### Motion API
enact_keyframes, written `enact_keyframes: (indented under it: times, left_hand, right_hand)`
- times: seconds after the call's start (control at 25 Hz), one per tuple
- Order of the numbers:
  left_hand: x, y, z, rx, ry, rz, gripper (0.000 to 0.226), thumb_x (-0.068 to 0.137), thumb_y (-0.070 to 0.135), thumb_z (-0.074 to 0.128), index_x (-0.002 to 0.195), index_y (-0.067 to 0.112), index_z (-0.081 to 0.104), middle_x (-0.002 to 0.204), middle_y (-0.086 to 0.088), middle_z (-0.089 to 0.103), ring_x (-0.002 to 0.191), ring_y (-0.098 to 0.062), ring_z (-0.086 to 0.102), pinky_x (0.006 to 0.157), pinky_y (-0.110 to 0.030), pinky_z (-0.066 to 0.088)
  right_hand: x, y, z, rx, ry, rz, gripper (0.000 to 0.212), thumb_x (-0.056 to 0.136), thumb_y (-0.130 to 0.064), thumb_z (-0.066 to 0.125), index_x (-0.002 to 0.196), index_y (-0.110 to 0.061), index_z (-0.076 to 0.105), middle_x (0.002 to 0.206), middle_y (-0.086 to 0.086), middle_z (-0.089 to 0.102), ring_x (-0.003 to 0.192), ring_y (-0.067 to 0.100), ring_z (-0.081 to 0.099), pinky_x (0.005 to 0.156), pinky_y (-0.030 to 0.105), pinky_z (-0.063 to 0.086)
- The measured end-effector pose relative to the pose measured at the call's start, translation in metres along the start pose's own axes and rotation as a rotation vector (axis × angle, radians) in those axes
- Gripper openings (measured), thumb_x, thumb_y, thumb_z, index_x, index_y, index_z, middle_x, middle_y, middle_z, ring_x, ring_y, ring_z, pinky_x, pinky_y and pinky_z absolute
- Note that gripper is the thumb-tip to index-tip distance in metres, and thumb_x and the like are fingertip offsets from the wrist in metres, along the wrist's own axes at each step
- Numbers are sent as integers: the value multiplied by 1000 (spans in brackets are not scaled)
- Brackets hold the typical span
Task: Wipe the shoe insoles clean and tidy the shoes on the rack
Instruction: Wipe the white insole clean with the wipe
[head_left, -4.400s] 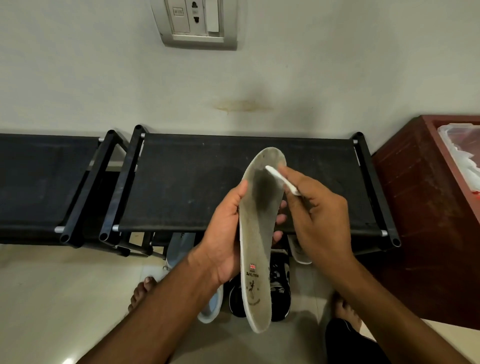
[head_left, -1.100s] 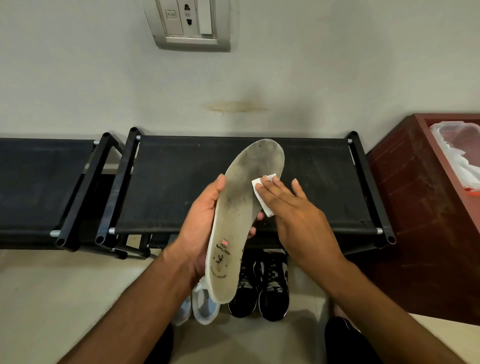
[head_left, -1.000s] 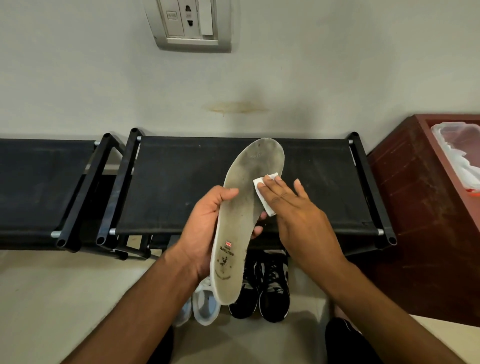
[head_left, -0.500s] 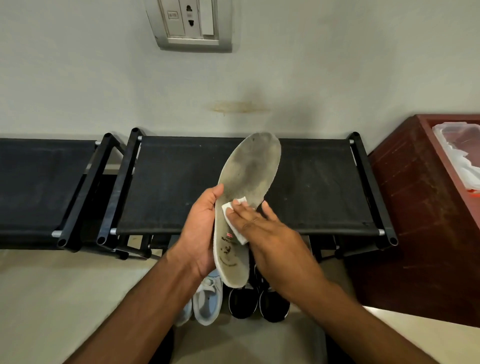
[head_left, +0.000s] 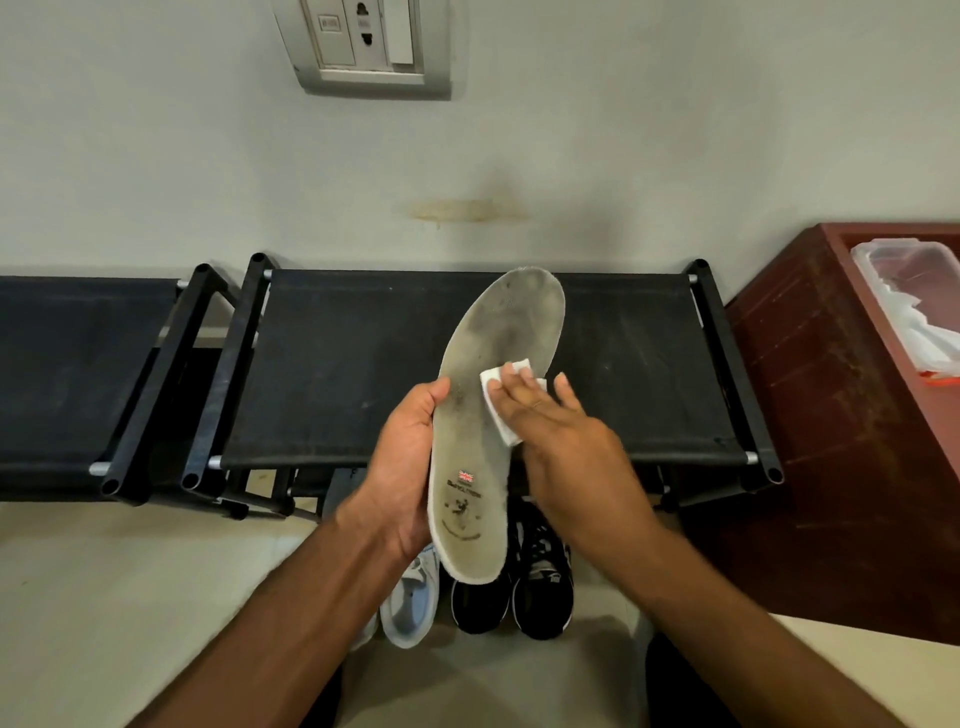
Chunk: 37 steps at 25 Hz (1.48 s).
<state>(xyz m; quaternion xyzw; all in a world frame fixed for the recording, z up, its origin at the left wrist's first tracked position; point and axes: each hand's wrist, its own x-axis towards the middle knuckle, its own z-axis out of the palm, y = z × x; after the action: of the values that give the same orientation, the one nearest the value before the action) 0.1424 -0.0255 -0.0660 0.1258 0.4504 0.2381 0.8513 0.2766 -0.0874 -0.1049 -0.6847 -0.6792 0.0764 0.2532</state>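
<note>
While gripped, insole (head_left: 483, 415) near-upright, toe up-right

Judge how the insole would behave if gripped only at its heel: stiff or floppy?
Probably semi-flexible: the insole looks thin, yet holds its shape above the left hand gripping its lower half. Likely light, as one hand steadies it. The right hand pressing the white wipe might bend it.

**Markings on the insole**

The insole (head_left: 483, 447) I held bore a small Union Jack flag near its heel. Under the flag sat a line of brand lettering and a round emblem, both too blurred for me to read. Nothing else carried legible text.
</note>
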Motion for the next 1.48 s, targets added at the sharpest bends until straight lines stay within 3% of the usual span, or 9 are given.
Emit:
enact_keyframes:
  times: [0.16,0.36,0.56,0.76,0.88,1.04,1.24,1.36,1.48]
  left_hand:
    - [2,9,-4,-51,32,-14,52,97,45,42,117,5,68,97,-15,71,83,-27,70,85,-40,54]
    - [-4,1,5,20,42,17,47,100,39,38,104,7,72,90,-13,75,70,-23,72,67,-33,58]
    - [-2,9,-2,-35,70,-25,57,98,44,39,128,3,63,122,-18,66,100,-30,66,92,-43,52]
    - [-3,2,1,49,56,21,49,100,39,38,97,6,74,94,-15,74,73,-25,72,76,-40,55]
    - [-2,9,-4,12,85,0,53,99,44,39,112,5,71,104,-15,72,84,-27,71,84,-40,54]
    - [-3,4,-3,45,78,6,49,100,41,38,113,8,71,96,-13,75,74,-24,73,68,-36,58]
    - [-2,9,-5,1,98,-9,58,97,46,39,126,3,64,125,-19,66,104,-31,67,94,-42,52]
    - [-1,2,-4,40,94,16,52,99,42,37,120,7,68,111,-15,73,92,-28,72,85,-41,54]
    - [3,1,-5,58,127,0,55,97,46,41,120,4,68,117,-21,70,100,-32,69,87,-42,55]
  right_hand:
    - [-17,-26,2,61,-128,-216,65,81,10,64,141,-12,49,147,6,47,138,17,41,116,46,23]
    - [5,3,-9,-81,18,-15,70,73,19,64,137,-7,54,140,11,53,133,22,47,114,51,20]
    - [-11,-24,3,13,-156,-226,63,81,7,62,141,-9,49,145,9,48,138,15,39,117,47,18]
    - [1,-3,-6,-111,-136,-13,77,70,22,61,142,-5,47,145,13,48,135,25,46,115,49,14]
    - [-13,-27,0,-79,-245,-192,78,74,11,68,145,-9,42,148,10,45,139,19,39,117,48,13]
    - [2,-12,-8,-192,-161,-11,85,66,14,70,143,-9,45,146,9,48,137,22,43,115,50,17]
    - [-12,-42,-7,-152,-285,-131,71,72,0,66,141,-6,48,143,11,51,134,21,47,112,50,20]
    - [2,-24,-15,-194,-185,27,80,64,9,75,138,-6,52,140,11,54,130,23,52,111,45,18]
    - [-4,-54,-21,-241,-318,41,84,63,-12,83,140,-3,50,143,12,52,131,23,51,108,39,9]
